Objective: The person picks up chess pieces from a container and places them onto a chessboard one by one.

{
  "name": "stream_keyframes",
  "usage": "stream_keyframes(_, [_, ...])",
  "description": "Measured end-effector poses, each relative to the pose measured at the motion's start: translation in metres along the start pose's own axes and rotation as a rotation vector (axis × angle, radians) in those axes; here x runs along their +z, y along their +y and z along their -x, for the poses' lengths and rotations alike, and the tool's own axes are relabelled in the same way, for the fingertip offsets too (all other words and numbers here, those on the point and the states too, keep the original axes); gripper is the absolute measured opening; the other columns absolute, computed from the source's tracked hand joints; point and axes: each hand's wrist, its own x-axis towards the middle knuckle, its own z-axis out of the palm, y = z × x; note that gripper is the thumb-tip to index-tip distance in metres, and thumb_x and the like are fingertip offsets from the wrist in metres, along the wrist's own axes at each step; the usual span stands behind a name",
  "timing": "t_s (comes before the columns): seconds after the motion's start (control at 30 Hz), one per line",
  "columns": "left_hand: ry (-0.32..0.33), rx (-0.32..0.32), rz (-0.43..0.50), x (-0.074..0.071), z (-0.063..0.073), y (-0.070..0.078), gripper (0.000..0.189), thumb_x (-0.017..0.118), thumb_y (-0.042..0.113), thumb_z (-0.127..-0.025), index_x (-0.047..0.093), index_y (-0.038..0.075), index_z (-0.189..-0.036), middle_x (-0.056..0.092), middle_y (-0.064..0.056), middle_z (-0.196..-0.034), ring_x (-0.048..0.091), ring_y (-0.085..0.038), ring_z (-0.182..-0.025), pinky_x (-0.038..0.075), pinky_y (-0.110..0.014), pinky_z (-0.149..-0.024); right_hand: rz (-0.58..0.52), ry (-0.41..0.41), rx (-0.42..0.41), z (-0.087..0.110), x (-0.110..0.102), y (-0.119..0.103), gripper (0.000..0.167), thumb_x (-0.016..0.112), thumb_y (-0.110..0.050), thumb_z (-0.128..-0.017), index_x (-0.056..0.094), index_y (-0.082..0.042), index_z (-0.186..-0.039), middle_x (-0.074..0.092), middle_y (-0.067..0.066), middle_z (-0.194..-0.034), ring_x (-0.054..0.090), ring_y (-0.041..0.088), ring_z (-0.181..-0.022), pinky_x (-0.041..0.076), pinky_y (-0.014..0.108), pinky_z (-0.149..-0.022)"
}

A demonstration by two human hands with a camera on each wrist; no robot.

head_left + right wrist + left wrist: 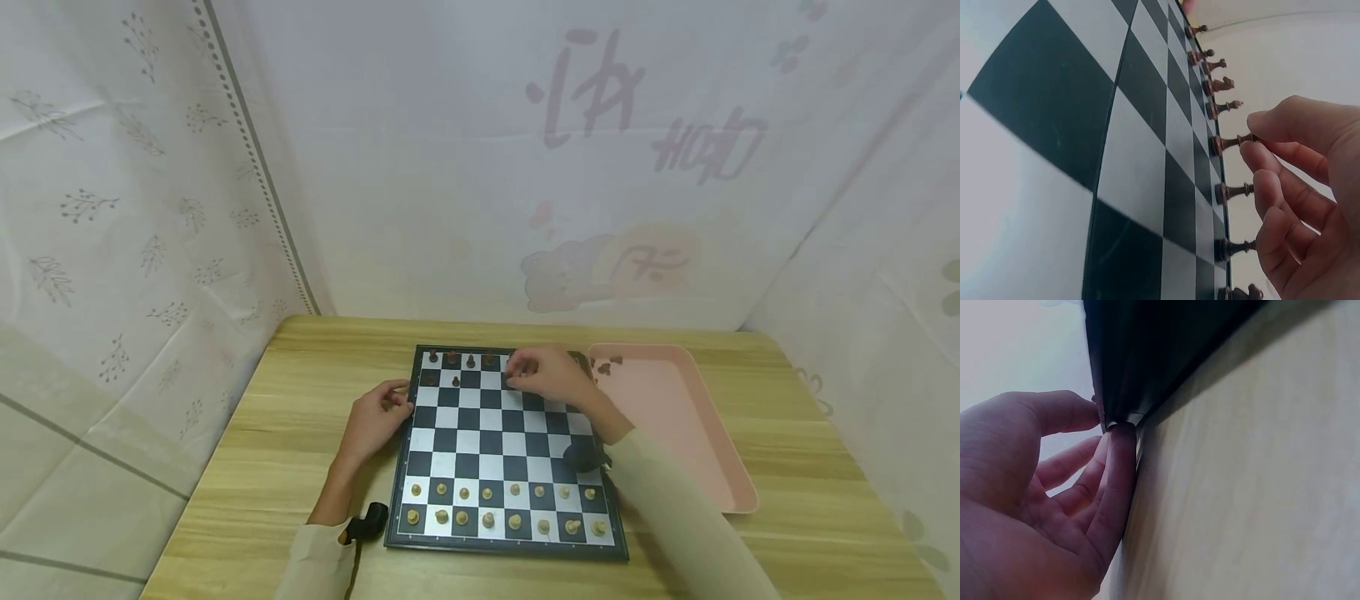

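Observation:
A black-and-white chessboard (480, 421) lies on the table. My left hand (377, 418) holds its left edge, thumb at the upper rim and index finger low on the side, as the left wrist view (1066, 481) confirms. Over the far rows, my right hand (551, 375) pinches the top of a slim dark brown chess piece (1227, 145) between thumb and index finger; its base appears to stand on the board. Other dark pieces stand along the far row, among them a knight (1219, 85). A dark pawn (455, 381) stands one row nearer. My right hand hides part of the far row.
Light chess pieces (488, 519) fill the two near rows. Right of the board, partly under my right forearm, lies a pink tray (720, 433) with several dark pieces (604, 367) in its far left corner. Patterned cloth (450, 208) hangs behind the wooden table (300, 400).

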Motion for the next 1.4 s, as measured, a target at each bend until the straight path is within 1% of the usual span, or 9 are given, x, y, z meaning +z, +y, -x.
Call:
stream_keyframes(0.1, [0.001,0.011,0.002,0.000,0.000,0.000,0.042,0.076,0.009,-0.097,0.073,0.000,-0.138,0.075,-0.008,-0.099,0.066,-0.020,-0.081,0.049,-0.035,-0.072,0.026,-0.001,-0.010,-0.004,0.004,-0.004,0.010,0.085,-0.013,-0.092,0.081,-0.015,-0.101,0.074,-0.007,-0.092,0.063,0.016,-0.080,0.054,0.036,-0.069])
stream_keyframes(0.27, [0.002,0.013,0.004,-0.001,0.000,0.000,0.042,0.077,0.009,-0.096,0.073,0.000,-0.137,0.076,-0.008,-0.099,0.068,-0.019,-0.081,0.051,-0.035,-0.072,0.066,0.001,-0.035,-0.011,0.011,-0.009,0.009,0.087,-0.016,-0.093,0.082,-0.014,-0.101,0.074,-0.008,-0.090,0.063,0.013,-0.077,0.053,0.034,-0.068])
stream_keyframes(0.47, [0.004,0.004,-0.004,0.000,0.000,0.001,0.042,0.076,0.008,-0.096,0.073,-0.002,-0.136,0.076,-0.009,-0.099,0.068,-0.018,-0.079,0.051,-0.032,-0.070,0.064,0.013,-0.022,-0.018,0.018,-0.012,0.010,0.086,-0.016,-0.093,0.083,-0.016,-0.102,0.074,-0.010,-0.088,0.065,0.012,-0.075,0.055,0.034,-0.067])
stream_keyframes(0.6, [0.001,-0.006,-0.002,0.000,0.000,0.003,0.042,0.076,0.008,-0.096,0.073,-0.001,-0.136,0.076,-0.009,-0.098,0.067,-0.018,-0.079,0.050,-0.033,-0.070,0.063,0.022,-0.028,-0.023,0.022,-0.012,0.010,0.085,-0.015,-0.093,0.083,-0.016,-0.102,0.074,-0.010,-0.088,0.064,0.013,-0.074,0.054,0.035,-0.067])
stream_keyframes(0.83, [0.003,-0.017,-0.007,-0.001,0.000,0.005,0.042,0.076,0.010,-0.095,0.073,-0.001,-0.136,0.075,-0.009,-0.098,0.066,-0.018,-0.078,0.050,-0.035,-0.071,0.068,0.016,-0.052,-0.029,0.028,-0.017,0.010,0.086,-0.015,-0.091,0.083,-0.015,-0.101,0.075,-0.010,-0.085,0.065,0.010,-0.070,0.054,0.032,-0.063])
stream_keyframes(1.1, [-0.002,-0.026,-0.008,0.000,0.000,0.003,0.043,0.076,0.011,-0.096,0.073,0.001,-0.137,0.075,-0.007,-0.097,0.065,-0.018,-0.078,0.049,-0.035,-0.072,0.092,0.008,-0.067,-0.034,0.033,-0.021,0.009,0.087,-0.014,-0.092,0.082,-0.014,-0.100,0.076,-0.010,-0.086,0.066,0.007,-0.073,0.055,0.032,-0.070])
stream_keyframes(1.2, [-0.004,-0.026,-0.008,0.000,0.000,0.004,0.043,0.076,0.011,-0.096,0.073,0.001,-0.137,0.075,-0.007,-0.097,0.065,-0.018,-0.078,0.049,-0.035,-0.071,0.111,0.009,-0.070,-0.035,0.033,-0.023,0.009,0.087,-0.015,-0.092,0.082,-0.014,-0.100,0.076,-0.010,-0.085,0.066,0.007,-0.073,0.055,0.033,-0.070])
stream_keyframes(1.4, [-0.004,-0.023,-0.010,-0.001,-0.001,0.004,0.043,0.076,0.011,-0.096,0.073,0.001,-0.137,0.075,-0.006,-0.097,0.064,-0.017,-0.078,0.048,-0.035,-0.072,0.149,0.016,-0.050,-0.037,0.036,-0.027,0.008,0.087,-0.015,-0.091,0.082,-0.015,-0.098,0.076,-0.009,-0.084,0.066,0.007,-0.073,0.054,0.034,-0.072])
